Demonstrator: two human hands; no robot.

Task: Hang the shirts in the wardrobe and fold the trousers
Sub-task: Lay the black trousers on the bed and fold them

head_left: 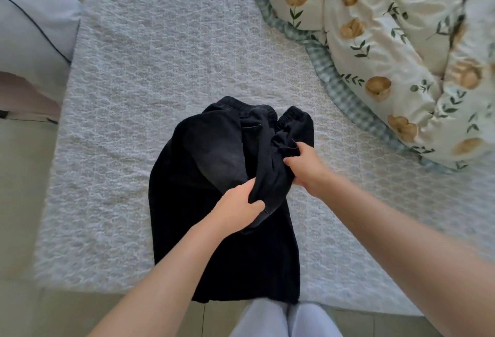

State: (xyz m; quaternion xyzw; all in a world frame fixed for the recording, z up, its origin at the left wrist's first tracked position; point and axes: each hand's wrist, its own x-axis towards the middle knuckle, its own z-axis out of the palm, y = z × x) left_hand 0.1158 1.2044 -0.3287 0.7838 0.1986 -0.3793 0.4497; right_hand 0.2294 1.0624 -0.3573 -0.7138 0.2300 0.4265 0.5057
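A pair of black trousers (203, 202) lies on the white textured bed cover (160, 55), waistband pointing away from me and the legs reaching the bed's near edge. One part of the fabric is bunched up over the middle. My left hand (238, 209) grips the lower end of that bunched fold. My right hand (305, 166) pinches its upper end, just below the elastic waistband.
A floral duvet (388, 42) with a checked border is heaped at the right of the bed. A pale blue pillow (34, 34) lies at the left edge. Beige floor shows on the left and below, with my light-coloured legs (284, 320) at the bottom.
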